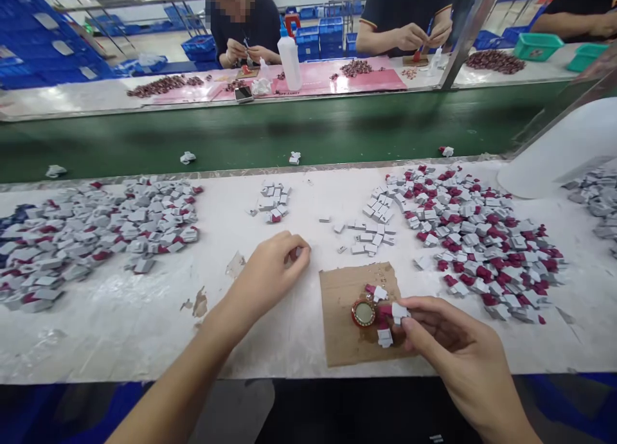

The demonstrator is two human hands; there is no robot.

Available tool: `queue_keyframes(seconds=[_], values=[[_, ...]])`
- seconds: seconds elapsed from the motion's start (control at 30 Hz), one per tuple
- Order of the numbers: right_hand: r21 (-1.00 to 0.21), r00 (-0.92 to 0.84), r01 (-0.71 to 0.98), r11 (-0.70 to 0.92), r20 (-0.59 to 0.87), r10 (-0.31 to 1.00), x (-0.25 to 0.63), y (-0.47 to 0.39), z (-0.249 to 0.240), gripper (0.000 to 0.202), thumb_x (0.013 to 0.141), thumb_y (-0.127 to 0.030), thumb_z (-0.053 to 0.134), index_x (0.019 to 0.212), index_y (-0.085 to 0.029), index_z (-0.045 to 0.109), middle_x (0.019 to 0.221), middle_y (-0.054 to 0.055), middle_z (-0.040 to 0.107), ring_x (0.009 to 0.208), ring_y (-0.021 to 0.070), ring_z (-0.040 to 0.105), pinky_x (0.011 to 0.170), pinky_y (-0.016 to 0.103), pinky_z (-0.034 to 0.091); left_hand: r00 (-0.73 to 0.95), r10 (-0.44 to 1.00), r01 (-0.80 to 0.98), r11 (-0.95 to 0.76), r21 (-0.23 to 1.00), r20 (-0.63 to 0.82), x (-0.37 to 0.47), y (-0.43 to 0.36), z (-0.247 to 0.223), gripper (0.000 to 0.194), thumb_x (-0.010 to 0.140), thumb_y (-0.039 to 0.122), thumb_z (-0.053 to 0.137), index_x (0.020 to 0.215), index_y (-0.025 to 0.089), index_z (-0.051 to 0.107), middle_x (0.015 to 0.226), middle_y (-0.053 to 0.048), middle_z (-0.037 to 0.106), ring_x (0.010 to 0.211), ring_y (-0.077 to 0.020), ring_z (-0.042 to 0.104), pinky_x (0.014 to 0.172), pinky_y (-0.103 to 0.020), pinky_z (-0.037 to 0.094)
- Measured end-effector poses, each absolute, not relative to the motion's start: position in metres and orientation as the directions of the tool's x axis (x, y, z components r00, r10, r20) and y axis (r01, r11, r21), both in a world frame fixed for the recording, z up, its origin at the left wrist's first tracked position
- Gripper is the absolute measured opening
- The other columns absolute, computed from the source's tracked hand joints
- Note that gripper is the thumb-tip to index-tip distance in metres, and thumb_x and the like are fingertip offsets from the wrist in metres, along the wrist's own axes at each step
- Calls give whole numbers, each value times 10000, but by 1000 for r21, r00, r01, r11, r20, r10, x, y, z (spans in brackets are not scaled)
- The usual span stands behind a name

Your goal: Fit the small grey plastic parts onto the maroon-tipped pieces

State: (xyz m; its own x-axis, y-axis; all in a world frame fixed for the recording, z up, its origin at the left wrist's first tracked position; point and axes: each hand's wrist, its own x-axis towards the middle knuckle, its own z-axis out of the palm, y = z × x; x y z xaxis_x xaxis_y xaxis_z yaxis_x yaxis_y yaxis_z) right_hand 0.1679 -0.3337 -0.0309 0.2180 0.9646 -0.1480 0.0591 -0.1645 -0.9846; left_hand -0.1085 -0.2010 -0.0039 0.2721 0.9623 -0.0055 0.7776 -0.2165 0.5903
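My right hand [453, 341] pinches a small grey-and-maroon plastic part [399, 313] between thumb and fingertips, over the right side of a brown cardboard square [347, 341]. On the cardboard stands a small round container with a red rim [363, 313]. Two similar parts lie by it: one above [380, 293], one below [384, 338]. My left hand [272, 267] is over the white table, left of the cardboard, its thumb and fingers curled together. Whatever those fingertips may hold is hidden.
Heaps of grey-and-maroon parts lie at left [120, 219] and right [472, 232]. Loose grey pieces [373, 235] sit behind the cardboard. A green conveyor belt [241, 135] carries several spaced parts. Across it, co-workers handle small pieces near a white bottle [290, 62].
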Motion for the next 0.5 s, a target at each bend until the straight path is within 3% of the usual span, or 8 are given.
queue_keyframes(seconds=[0.13,0.23,0.5], values=[[-993,153,85,-88,-74,985,167,-329,-33,154,961,-423,876,1052,-305,915,964,75,838,649,210,751,550,298,666,203,979,758,-142,636,-23,-111,-226,-18,233,1067,410,594,1086,247,760,907,-48,743,800,-259,680,743,-393,526],[-993,114,116,-27,-14,993,166,-326,-33,116,970,-388,867,1048,-316,914,993,84,811,763,241,778,586,310,665,178,984,743,-145,653,16,-111,-233,-24,220,1042,401,656,1171,244,739,1011,-58,742,911,-272,690,825,-410,549],[-973,71,229,27,45,997,162,-330,-38,129,1023,-338,813,1117,-355,900,1043,77,813,898,255,758,689,332,642,147,986,697,-161,699,81,-110,-243,-27,134,1035,289,639,1110,251,744,1053,-53,749,941,-246,696,855,-391,576]])
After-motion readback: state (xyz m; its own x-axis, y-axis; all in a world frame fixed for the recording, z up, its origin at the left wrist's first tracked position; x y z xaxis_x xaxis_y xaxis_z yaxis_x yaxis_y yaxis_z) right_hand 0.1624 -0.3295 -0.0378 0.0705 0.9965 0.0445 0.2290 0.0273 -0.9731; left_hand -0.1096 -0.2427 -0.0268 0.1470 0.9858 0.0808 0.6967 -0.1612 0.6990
